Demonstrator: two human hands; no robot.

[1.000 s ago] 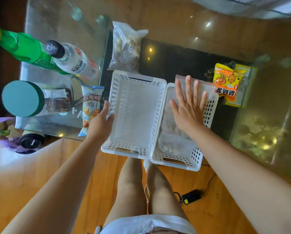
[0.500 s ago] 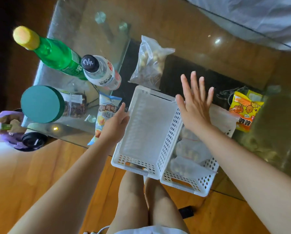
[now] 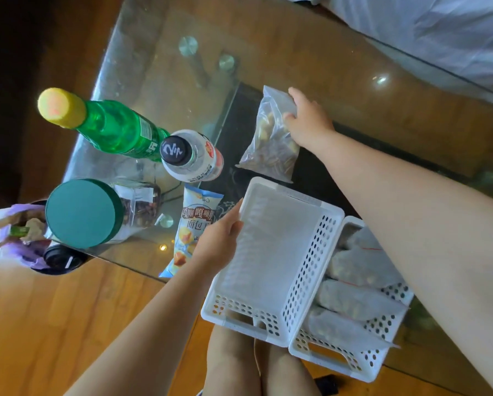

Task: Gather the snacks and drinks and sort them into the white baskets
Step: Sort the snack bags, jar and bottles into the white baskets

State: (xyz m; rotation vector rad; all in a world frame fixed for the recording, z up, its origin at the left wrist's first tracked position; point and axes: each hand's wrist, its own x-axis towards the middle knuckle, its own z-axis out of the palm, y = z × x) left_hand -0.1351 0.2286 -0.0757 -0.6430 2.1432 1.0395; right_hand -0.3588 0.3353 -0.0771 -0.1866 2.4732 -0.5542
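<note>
The right hand (image 3: pixel 308 121) held a clear nut bag (image 3: pixel 268 138) on the glass table (image 3: pixel 268 52), grip seemingly curled round its edge. The left hand (image 3: pixel 219 241) rested relaxed against the empty white basket (image 3: pixel 271 261).

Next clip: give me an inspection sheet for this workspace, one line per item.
Surface: glass table, wood floor showing beneath.
Job's things: left basket empty; right basket holds clear bags; nut bag, blue snack packet, green bottle, white bottle and teal-lidded jar outside.
Clutter: purple bag.
Grippers: left hand on left basket's rim; right hand gripping nut bag.
Cables: thin cable under glass.
Surroundings: white fabric.
</note>
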